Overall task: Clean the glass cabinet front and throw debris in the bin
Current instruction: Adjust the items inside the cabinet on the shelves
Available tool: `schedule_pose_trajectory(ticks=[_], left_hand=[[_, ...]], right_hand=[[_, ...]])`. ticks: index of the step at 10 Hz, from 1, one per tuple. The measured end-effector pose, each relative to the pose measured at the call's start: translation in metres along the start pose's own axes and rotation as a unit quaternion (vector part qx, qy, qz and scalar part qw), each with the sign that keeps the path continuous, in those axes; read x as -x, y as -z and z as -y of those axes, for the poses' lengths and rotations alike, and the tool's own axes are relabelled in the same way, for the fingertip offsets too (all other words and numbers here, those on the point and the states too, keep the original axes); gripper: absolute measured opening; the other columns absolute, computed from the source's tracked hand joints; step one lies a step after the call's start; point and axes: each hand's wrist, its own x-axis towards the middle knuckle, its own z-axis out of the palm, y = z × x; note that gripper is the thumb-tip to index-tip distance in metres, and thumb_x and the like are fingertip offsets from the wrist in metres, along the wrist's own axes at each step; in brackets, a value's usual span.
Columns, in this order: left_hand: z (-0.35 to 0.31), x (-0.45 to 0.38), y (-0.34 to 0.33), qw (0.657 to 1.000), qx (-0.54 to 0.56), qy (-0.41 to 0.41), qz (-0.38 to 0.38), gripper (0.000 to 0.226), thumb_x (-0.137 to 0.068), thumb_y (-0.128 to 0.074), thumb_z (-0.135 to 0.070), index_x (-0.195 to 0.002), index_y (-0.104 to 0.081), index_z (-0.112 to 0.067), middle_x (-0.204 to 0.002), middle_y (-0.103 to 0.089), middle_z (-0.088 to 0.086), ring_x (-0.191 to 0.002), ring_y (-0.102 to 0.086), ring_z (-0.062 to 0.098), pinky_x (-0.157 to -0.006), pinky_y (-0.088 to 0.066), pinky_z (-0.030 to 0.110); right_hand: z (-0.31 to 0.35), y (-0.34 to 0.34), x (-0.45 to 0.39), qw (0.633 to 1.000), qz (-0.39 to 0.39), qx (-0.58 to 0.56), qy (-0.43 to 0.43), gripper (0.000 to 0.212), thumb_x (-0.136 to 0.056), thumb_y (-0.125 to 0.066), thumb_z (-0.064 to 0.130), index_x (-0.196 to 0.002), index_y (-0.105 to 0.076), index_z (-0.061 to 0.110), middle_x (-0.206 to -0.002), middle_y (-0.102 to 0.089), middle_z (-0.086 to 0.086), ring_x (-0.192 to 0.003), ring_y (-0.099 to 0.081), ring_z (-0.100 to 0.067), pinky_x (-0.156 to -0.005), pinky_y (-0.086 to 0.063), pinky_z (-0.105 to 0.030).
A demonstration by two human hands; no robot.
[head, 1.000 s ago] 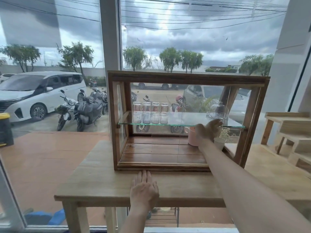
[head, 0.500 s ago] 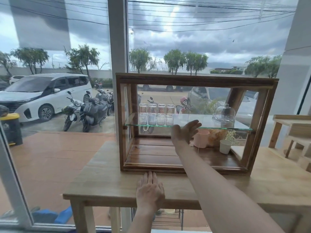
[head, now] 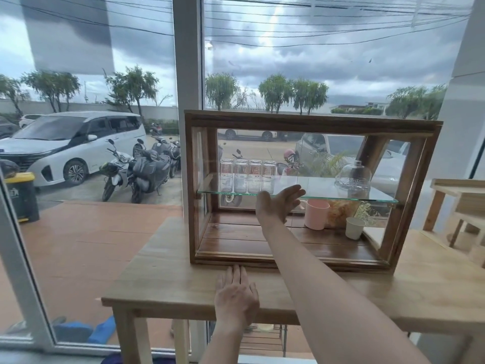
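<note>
A wooden cabinet (head: 312,122) with glass sides stands on a light wooden table (head: 168,279) by the window. Its glass shelf (head: 309,189) carries several jars (head: 248,177) at the left and a glass dome (head: 353,177) at the right. Below the shelf sit a pink mug (head: 316,214), a small white cup (head: 354,227) and a bag of snacks (head: 339,210). My right hand (head: 277,203) reaches to the cabinet front near the shelf edge, fingers apart, holding nothing. My left hand (head: 236,298) lies flat on the table before the cabinet.
A wooden rack (head: 462,203) stands at the right end of the table. A white window post (head: 187,101) rises behind the cabinet's left side. A bin with a yellow lid (head: 22,195) stands outside beyond the glass, next to parked motorbikes (head: 141,169).
My right hand has drawn back from the pink mug at the right and moved left to the middle of the cabinet front. My left hand stays flat on the table.
</note>
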Motion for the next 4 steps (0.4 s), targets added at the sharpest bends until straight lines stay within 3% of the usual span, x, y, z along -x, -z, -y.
schedule_pose_trajectory(ticks=[3,4], left_hand=[[0.002,-0.001,0.002,1.0,0.0,-0.005,0.01,0.062,-0.096,-0.012,-0.039,-0.152,-0.013,-0.012,-0.162,-0.014,0.005,-0.149,-0.01,0.02,-0.122,-0.009,0.043],[0.002,0.001,0.002,1.0,0.005,-0.007,0.005,0.062,-0.096,-0.012,-0.039,-0.152,-0.013,-0.012,-0.162,-0.014,0.005,-0.149,-0.01,0.021,-0.122,-0.009,0.043]], right_hand=[[0.005,0.0,0.009,0.999,0.05,-0.011,-0.018,0.093,-0.083,-0.048,0.014,-0.15,0.016,0.015,-0.159,0.026,0.002,-0.148,0.013,-0.025,-0.117,-0.004,-0.057],[0.007,0.027,0.009,0.997,0.081,-0.002,-0.021,0.088,-0.086,-0.049,0.017,-0.152,0.009,0.014,-0.162,0.018,-0.001,-0.149,0.003,-0.026,-0.118,-0.009,-0.052]])
